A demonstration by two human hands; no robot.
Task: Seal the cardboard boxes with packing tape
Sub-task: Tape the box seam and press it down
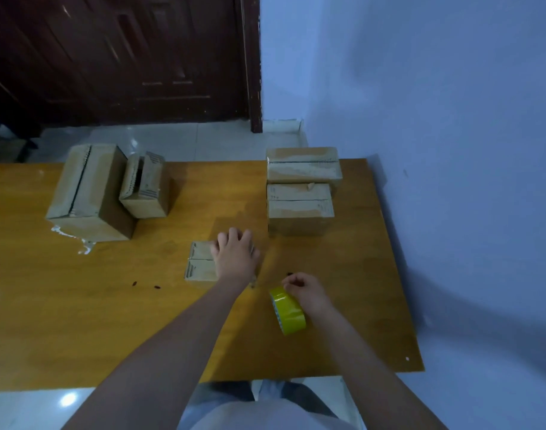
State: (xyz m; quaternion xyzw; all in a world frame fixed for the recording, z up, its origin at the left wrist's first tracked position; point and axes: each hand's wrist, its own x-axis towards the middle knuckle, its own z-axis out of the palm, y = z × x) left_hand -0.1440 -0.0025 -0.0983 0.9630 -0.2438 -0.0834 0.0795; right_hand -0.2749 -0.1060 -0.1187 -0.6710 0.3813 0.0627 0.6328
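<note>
Head view, looking forward and down: a wooden desk [79, 321] fills the lower left and centre, with its right edge running along a blue wall [451, 119] and its near edge just ahead of the person's body.

Small cardboard box [200, 262]: lies flat near the desk centre, top seam facing up. The left hand [236, 256] rests on its right part, fingers bent over the far edge; the box's right side is hidden under the hand.

Tape roll [288, 310]: yellow, standing on edge on the desk, just right of the small box and touching the right hand [306, 290]. The right hand's fingers are curled and pinched together at the top of the roll; whether a tape end sits between them cannot be told.

Right-hand group: two boxes, the far right box [302, 164] at the desk's far edge and the near right box [299, 206] touching it in front. Both stand near the desk's right edge, well apart from the hands.

Left-hand group: a large box [89, 193] tilted on the desk, with a narrow box [146, 187] leaning against its right side. A crumpled strip of clear tape [76, 238] lies at the large box's near corner.

Open desk surface: a wide bare band lies between the two groups, and a further bare area runs left of the small box to the near edge. Two dark specks [135, 283] lie there.
</note>
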